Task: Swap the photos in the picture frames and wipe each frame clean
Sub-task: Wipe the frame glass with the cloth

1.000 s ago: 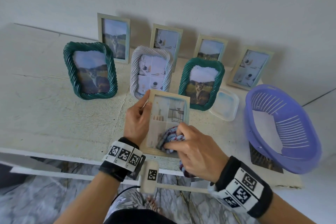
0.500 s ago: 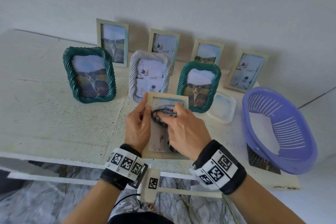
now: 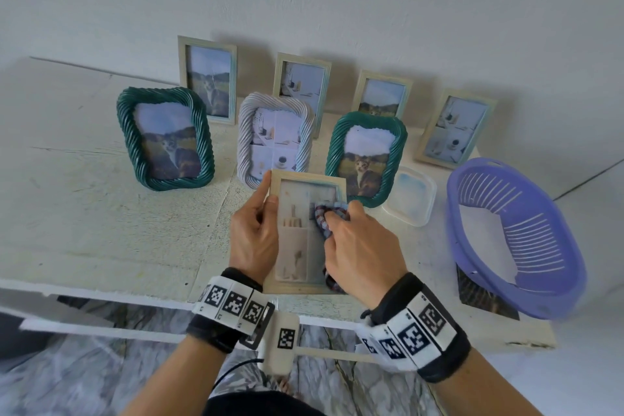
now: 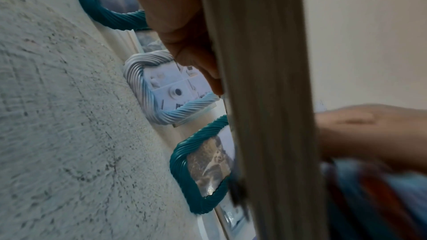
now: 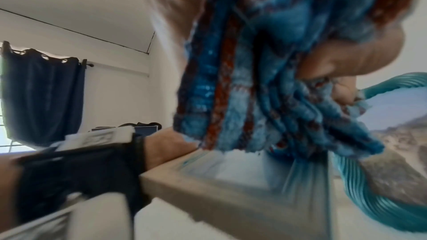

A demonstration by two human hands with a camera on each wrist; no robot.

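Note:
A pale wooden picture frame (image 3: 305,179) with an interior photo is held tilted over the table's front edge. My left hand (image 3: 253,236) grips its left side, thumb on the front; that edge fills the left wrist view as a beige bar, the frame (image 4: 265,98). My right hand (image 3: 361,246) holds a blue and red striped cloth (image 3: 326,213) bunched against the glass near the upper right of the photo. The cloth (image 5: 265,83) hangs over the frame (image 5: 219,198) in the right wrist view.
Standing on the white table (image 3: 84,213): two green rope frames (image 3: 165,138) (image 3: 366,155), a white rope frame (image 3: 275,138), several flat pale frames along the wall (image 3: 207,78). A clear plastic lid (image 3: 410,196) and a purple basket (image 3: 513,233) lie to the right.
My right hand swept the cloth from the lower part of the glass up to the top, then across toward the upper right. The left hand kept its grip on the frame.

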